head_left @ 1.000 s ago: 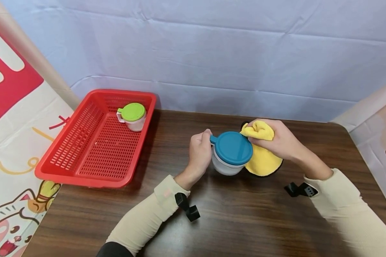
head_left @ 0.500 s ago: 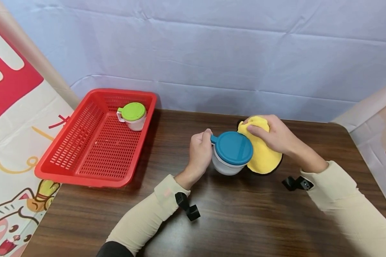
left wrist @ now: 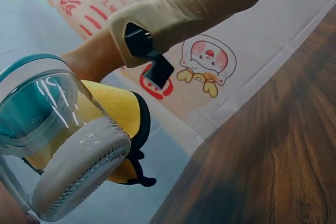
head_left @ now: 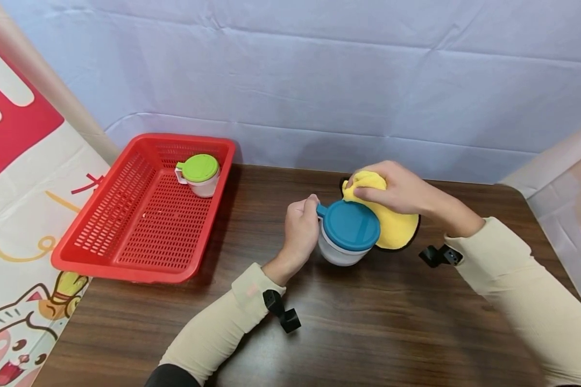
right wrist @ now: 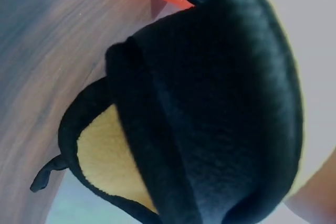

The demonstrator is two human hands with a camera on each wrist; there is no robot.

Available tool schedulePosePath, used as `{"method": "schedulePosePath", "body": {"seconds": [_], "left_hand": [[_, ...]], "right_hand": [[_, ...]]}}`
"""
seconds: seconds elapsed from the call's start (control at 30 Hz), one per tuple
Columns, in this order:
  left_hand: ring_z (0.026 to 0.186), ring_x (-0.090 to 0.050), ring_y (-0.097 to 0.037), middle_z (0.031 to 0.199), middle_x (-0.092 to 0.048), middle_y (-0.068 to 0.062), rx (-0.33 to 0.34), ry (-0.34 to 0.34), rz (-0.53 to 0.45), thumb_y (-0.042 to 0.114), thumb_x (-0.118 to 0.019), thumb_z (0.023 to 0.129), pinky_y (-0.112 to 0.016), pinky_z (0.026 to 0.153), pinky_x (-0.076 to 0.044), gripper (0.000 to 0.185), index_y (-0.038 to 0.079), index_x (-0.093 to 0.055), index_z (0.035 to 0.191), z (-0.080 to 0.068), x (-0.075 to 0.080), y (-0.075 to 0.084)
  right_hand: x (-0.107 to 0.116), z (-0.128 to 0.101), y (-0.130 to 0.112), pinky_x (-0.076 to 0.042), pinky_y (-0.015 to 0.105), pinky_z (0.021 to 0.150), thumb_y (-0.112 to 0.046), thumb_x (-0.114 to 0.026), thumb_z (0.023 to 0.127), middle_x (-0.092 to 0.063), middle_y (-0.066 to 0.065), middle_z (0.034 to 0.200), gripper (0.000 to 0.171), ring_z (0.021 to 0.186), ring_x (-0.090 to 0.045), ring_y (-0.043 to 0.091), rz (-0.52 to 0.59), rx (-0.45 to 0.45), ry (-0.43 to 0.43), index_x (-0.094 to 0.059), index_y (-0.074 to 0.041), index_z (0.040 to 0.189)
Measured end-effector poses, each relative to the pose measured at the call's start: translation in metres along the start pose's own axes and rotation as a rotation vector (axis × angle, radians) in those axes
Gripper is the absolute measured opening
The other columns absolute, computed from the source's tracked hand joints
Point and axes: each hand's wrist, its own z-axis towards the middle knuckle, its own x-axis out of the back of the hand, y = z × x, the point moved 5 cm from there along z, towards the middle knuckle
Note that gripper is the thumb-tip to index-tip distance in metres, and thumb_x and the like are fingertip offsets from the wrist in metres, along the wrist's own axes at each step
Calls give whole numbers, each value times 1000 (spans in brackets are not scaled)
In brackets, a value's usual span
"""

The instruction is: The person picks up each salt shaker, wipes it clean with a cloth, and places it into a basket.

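A clear cup with a blue lid (head_left: 349,226) is held above the brown table (head_left: 368,322), near its middle. My left hand (head_left: 301,228) grips the cup's handle on its left side. My right hand (head_left: 392,191) clutches a yellow cloth with a black edge (head_left: 397,228) and presses it against the far right rim of the lid. In the left wrist view the cup (left wrist: 58,140) fills the lower left, with the yellow cloth (left wrist: 118,111) behind it. The right wrist view is filled by the cloth's black side (right wrist: 220,93).
A red plastic basket (head_left: 142,209) sits at the left of the table, holding a white cup with a green lid (head_left: 199,174) in its far corner. A pale blue sheet hangs behind. Cartoon-printed covers (head_left: 24,215) flank the table on both sides.
My right hand has slid the yellow cloth from the lid's right side up and left to its far rim. My left hand and the cup have stayed put.
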Motion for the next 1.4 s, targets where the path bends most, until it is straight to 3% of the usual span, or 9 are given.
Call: {"method": "schedulePosePath", "body": {"seconds": [0.37, 0.67, 0.8, 1.03, 1.17, 1.4], "left_hand": [[46, -35, -15, 49, -35, 0, 10, 4, -6, 19, -41, 105, -25, 47, -23, 55, 9, -40, 50, 2, -2, -3], [45, -37, -15, 49, -37, 0, -10, -12, 10, 19, -41, 105, -24, 45, -24, 56, 6, -44, 51, 0, -3, -5], [45, -38, -15, 49, -38, 0, -11, -17, 2, 20, -40, 105, -24, 45, -25, 56, 5, -45, 51, -1, -5, -5], [45, -37, -14, 48, -37, 1, -12, -21, -4, 19, -42, 104, -24, 45, -24, 56, 8, -44, 49, -3, -6, -6], [45, -33, -13, 48, -33, 2, -15, -3, -3, 17, -43, 103, -24, 46, -22, 55, 9, -40, 49, -1, -5, -5], [46, -32, -14, 48, -32, 3, -16, 4, -31, 16, -42, 103, -25, 47, -22, 55, 10, -38, 49, 1, 0, -2]], "right_hand": [[-8, 21, -18, -41, 28, 56, -22, -68, 92, -53, -9, 67, 3, 59, -50, 11, -189, 48, -139, -71, -21, 92], [-19, 29, -33, -39, 31, 54, -25, -66, 89, -46, -11, 64, 10, 59, -47, 10, -400, 76, -219, -61, -26, 81], [-20, 30, -33, -39, 32, 55, -22, -64, 90, -46, -8, 65, 9, 59, -47, 11, -421, 31, -271, -61, -25, 82], [-18, 31, -26, -41, 32, 57, -22, -63, 94, -48, -3, 67, 5, 60, -49, 13, -358, -63, -335, -66, -21, 90], [-12, 28, -13, -41, 32, 59, -23, -60, 98, -46, -2, 66, 13, 58, -48, 14, -312, -108, -289, -62, -19, 86], [0, 10, 7, -45, 34, 57, -41, -56, 103, -51, 2, 68, 28, 57, -53, 18, -245, -180, -97, -58, -16, 90]]}}
